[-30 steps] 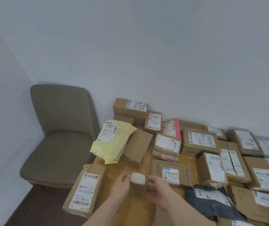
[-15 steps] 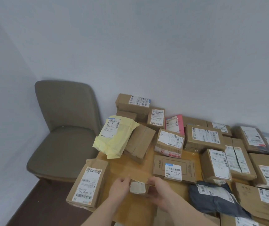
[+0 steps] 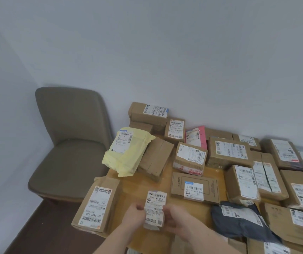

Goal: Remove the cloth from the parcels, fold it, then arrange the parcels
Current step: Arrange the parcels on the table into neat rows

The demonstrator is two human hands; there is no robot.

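- Fingers [image 3: 141, 208] of the left hand [image 3: 134, 216] curl round the left edge of a small parcel [image 3: 155, 209], and the right hand [image 3: 174, 219] holds its right edge the same way. Both hands are grasping it.
- Held like this, the small parcel tips up with its white label facing the person. My guess is that it is being turned so the label can be read, or so it can be set down neatly.
- It is low in the middle of the view, just above a bare part of the wooden surface [image 3: 143, 182]. I cannot tell if its bottom edge touches the wood.
- It looks small and light, with a crinkled white label full of bar codes. Little of the wrapping under the label shows.
- Just to the left lies a long brown box [image 3: 96, 204], at the corner of the surface.
- Up and to the right lies a flat brown box [image 3: 194, 187] with a small white and blue label.
- Farther back, a yellow bag [image 3: 127, 153] leans on a tipped brown box [image 3: 155, 157]. A pink parcel [image 3: 196, 137] stands near the wall.
- A dark bag [image 3: 242, 220] lies to the right of the hands, with many more brown boxes packed close beyond it.
- No cloth shows anywhere, so I think that part is done and the sorting is under way.
- A grey-brown chair [image 3: 68, 143] stands to the left of the surface.
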